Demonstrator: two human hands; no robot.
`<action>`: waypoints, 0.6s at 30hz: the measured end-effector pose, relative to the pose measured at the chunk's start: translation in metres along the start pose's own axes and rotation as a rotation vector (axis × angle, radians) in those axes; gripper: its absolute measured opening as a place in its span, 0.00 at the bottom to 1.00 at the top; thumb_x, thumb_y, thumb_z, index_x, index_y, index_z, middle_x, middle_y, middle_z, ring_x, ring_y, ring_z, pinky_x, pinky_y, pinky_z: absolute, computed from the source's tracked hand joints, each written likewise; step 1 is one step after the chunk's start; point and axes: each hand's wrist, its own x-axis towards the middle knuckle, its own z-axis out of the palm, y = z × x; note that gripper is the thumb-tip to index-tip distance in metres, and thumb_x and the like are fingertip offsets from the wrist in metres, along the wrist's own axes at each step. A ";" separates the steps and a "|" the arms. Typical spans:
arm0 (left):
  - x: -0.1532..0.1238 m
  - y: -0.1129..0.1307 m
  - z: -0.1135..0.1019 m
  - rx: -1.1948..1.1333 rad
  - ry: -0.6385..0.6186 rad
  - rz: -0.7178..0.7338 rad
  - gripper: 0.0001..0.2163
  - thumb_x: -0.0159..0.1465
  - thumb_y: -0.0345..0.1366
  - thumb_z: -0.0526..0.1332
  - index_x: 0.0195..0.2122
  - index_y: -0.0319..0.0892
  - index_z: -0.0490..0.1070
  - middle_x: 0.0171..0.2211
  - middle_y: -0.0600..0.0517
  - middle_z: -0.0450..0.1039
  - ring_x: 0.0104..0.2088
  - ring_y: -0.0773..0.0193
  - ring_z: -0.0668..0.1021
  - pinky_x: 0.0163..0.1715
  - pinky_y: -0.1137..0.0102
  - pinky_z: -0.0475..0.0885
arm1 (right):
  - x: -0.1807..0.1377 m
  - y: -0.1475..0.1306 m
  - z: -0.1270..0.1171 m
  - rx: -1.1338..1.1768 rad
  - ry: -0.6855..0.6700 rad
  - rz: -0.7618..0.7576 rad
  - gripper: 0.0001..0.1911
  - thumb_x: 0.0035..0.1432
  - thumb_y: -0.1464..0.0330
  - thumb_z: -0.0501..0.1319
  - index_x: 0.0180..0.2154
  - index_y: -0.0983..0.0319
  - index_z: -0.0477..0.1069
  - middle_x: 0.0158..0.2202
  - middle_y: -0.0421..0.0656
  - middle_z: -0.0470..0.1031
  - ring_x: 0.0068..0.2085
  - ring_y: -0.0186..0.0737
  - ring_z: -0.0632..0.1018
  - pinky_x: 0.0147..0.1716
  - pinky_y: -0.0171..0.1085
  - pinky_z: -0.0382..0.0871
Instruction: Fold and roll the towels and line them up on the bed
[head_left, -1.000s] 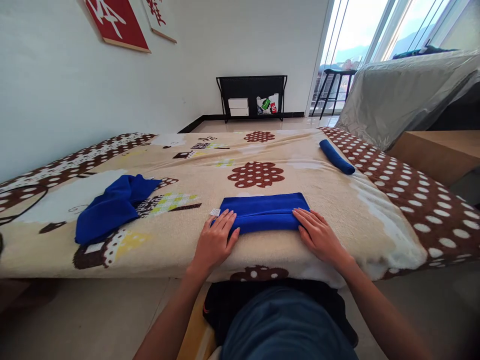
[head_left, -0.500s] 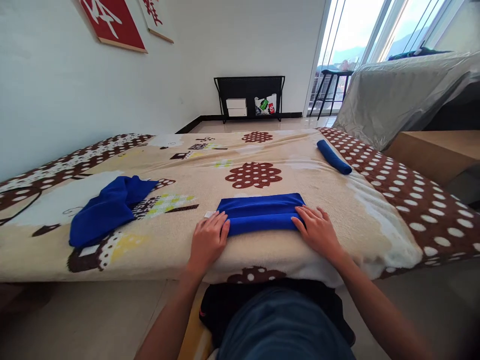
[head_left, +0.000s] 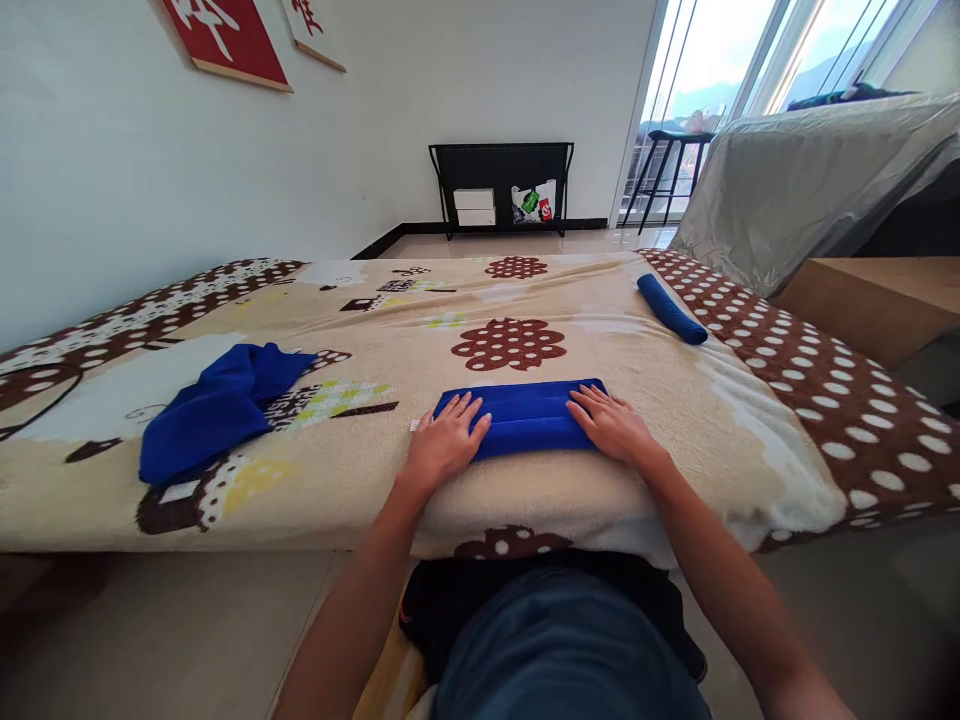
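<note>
A blue towel (head_left: 529,415), folded into a long flat strip, lies on the patterned blanket in front of me. My left hand (head_left: 448,437) rests flat on its left end, fingers stretched out and thumb apart. On the right end lies my right hand (head_left: 611,422), palm down with its fingers extended over the cloth. A small white tag shows at the towel's left edge, partly behind my left hand. To the left a second blue towel (head_left: 217,415) lies crumpled. A rolled dark-blue towel (head_left: 671,309) sits toward the far right of the bed.
The beige and brown blanket (head_left: 360,500) covers the bed up to its near edge. Beyond stand a black rack (head_left: 501,165) and a stool (head_left: 670,165) by the window. At the right are a cardboard box (head_left: 877,300) and plastic-covered furniture (head_left: 810,190).
Both hands have moved inward and forward, from the towel's ends onto its top. The folded towel looks flatter, its near fold lying closer to the far edge.
</note>
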 end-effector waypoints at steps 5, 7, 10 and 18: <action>-0.004 -0.015 0.004 -0.009 0.088 -0.016 0.24 0.73 0.48 0.46 0.65 0.45 0.64 0.68 0.45 0.58 0.68 0.51 0.62 0.66 0.44 0.54 | -0.002 0.020 0.005 0.048 0.050 -0.004 0.29 0.73 0.55 0.43 0.65 0.61 0.63 0.68 0.47 0.61 0.70 0.46 0.60 0.68 0.51 0.51; -0.006 -0.014 0.006 -0.026 0.190 0.031 0.22 0.73 0.45 0.47 0.64 0.45 0.66 0.67 0.45 0.62 0.67 0.52 0.65 0.66 0.46 0.54 | -0.005 0.019 0.007 0.059 0.142 -0.027 0.29 0.73 0.54 0.44 0.63 0.62 0.66 0.66 0.49 0.65 0.68 0.46 0.63 0.67 0.50 0.53; -0.022 -0.020 0.010 0.009 0.465 0.131 0.19 0.72 0.40 0.51 0.61 0.43 0.68 0.65 0.42 0.65 0.65 0.52 0.67 0.65 0.50 0.53 | -0.021 0.021 0.008 0.032 0.374 -0.129 0.25 0.72 0.56 0.49 0.60 0.63 0.68 0.64 0.51 0.66 0.66 0.48 0.66 0.65 0.50 0.55; -0.086 -0.056 0.021 0.052 0.505 0.306 0.20 0.67 0.30 0.56 0.60 0.44 0.65 0.56 0.44 0.74 0.56 0.54 0.75 0.54 0.56 0.58 | -0.083 0.051 0.008 0.007 0.390 -0.392 0.23 0.65 0.68 0.56 0.61 0.58 0.66 0.56 0.47 0.73 0.56 0.46 0.73 0.56 0.46 0.62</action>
